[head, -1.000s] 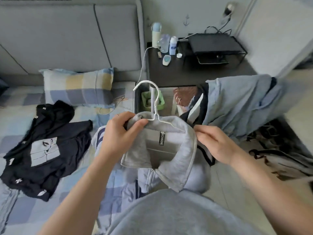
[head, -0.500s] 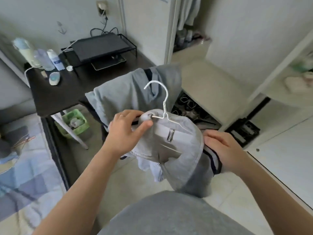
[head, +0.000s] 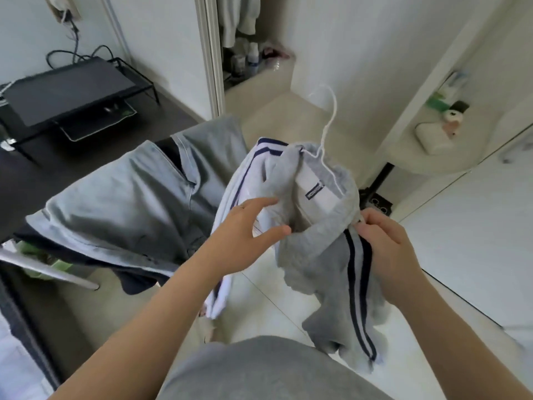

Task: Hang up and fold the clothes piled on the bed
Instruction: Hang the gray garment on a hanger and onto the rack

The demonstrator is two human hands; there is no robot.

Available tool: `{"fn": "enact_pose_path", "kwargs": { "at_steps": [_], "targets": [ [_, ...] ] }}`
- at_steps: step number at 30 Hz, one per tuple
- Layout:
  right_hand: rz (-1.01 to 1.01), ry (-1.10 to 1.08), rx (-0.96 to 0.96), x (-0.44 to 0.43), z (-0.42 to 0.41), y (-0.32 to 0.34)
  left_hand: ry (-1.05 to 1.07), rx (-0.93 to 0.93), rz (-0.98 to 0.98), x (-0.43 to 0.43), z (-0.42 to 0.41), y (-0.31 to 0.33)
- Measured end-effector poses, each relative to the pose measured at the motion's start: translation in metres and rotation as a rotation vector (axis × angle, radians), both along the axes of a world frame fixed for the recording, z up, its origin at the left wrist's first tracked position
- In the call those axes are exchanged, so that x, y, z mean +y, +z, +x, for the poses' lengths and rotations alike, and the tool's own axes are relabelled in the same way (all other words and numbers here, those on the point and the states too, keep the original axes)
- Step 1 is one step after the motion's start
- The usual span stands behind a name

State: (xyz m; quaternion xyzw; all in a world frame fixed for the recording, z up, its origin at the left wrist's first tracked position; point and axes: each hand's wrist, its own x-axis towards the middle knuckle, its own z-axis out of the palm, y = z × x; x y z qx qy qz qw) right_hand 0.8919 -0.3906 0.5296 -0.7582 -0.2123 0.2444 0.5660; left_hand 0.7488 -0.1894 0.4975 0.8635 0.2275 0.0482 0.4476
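Observation:
A grey jacket with dark blue stripes and a white lining hangs on a white wire hanger, whose hook rises above the collar. My right hand grips the jacket's right shoulder by the striped sleeve. My left hand is at the jacket's left side with fingers stretched out, touching the white lining below the collar. The hanger's arms are hidden inside the fabric.
A blue-grey garment is draped over a chair back at the left. Behind it stands a dark desk with a black monitor stand. A wardrobe opening is ahead, white shelves at right, pale floor below.
The view has swung right, from the bed toward the wardrobe. My left hand let go of the hanger neck and moved down to the lining. The jacket tilted, hook pointing right.

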Motion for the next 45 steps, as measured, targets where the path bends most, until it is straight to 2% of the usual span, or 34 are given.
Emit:
{"fn": "enact_pose_path", "kwargs": {
  "at_steps": [5, 10, 15, 21, 27, 33, 37, 45],
  "targets": [
    [0.115, -0.164, -0.074, 0.061, 0.018, 0.008, -0.142, -0.018, -0.041, 0.027, 0.03, 0.002],
    [0.309, -0.295, -0.1, 0.132, 0.041, 0.022, -0.276, -0.077, 0.0, 0.071, 0.058, 0.016],
    [0.416, -0.316, -0.186, 0.204, 0.071, 0.063, -0.378, -0.066, 0.082, 0.13, 0.079, 0.045],
    [0.495, -0.325, -0.309, 0.278, 0.105, 0.117, -0.383, -0.213, 0.165, 0.186, 0.124, 0.087],
    [0.622, -0.347, -0.373, 0.329, 0.146, 0.194, -0.389, -0.379, 0.263, 0.241, 0.18, 0.158],
    [0.689, -0.32, -0.531, 0.368, 0.205, 0.287, -0.361, -0.55, 0.428, 0.281, 0.24, 0.249],
    [0.73, -0.267, -0.652, 0.393, 0.249, 0.354, -0.285, -0.614, 0.59, 0.302, 0.284, 0.308],
    [0.735, -0.257, -0.827, 0.424, 0.338, 0.49, -0.127, -0.662, 0.653, 0.329, 0.375, 0.428]
  ]
}}
